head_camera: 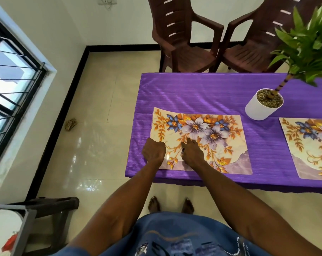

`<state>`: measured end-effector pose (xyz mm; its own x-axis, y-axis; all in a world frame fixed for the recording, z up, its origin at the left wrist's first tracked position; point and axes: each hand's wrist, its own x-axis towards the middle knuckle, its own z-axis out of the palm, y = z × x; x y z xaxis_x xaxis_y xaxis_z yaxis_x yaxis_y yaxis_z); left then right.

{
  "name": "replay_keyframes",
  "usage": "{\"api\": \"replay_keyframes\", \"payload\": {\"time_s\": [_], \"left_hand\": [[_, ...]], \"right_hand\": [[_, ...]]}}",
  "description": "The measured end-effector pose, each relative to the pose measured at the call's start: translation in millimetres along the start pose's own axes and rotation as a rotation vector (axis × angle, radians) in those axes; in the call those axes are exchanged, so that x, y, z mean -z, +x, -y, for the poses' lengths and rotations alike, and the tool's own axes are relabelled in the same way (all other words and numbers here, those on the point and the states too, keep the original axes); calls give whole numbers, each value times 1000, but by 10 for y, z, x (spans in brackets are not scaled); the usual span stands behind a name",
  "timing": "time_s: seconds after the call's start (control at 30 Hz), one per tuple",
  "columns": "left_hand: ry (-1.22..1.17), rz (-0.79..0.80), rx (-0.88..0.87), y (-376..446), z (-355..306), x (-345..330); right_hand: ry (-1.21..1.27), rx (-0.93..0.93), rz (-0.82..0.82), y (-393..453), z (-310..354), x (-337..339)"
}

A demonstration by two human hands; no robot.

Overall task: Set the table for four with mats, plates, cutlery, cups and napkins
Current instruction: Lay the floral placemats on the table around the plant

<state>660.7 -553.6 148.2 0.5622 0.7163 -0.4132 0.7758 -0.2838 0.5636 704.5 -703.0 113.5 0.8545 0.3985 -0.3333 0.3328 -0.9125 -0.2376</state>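
Both hands rest on the near-left mat [199,139]. The left hand [153,151] is curled, its hold unclear. The right hand [191,153] pinches something small and dark.

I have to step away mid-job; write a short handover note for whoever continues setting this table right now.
Left hand and right hand both rest on the near-left floral mat, fingers curled; whether they grip anything cannot be told.
A second floral mat lies to the right on the purple tablecloth, beside the potted plant.
Done: two mats on the near side.
Left: two mats on the far side by the chairs, then plates, cutlery, cups, napkins; none on the table in view.
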Motion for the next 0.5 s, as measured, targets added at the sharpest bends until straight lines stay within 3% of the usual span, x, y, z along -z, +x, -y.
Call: {"api": "replay_keyframes", "payload": {"time_s": [0.27,0.5], "left_hand": [[-42,-84,-26,15,-24,65],[-350,366,-2,389,-86,251]], "right_hand": [[23,-14,2,-10,9,11],[33,-1,-19,-42,11,29]]}}
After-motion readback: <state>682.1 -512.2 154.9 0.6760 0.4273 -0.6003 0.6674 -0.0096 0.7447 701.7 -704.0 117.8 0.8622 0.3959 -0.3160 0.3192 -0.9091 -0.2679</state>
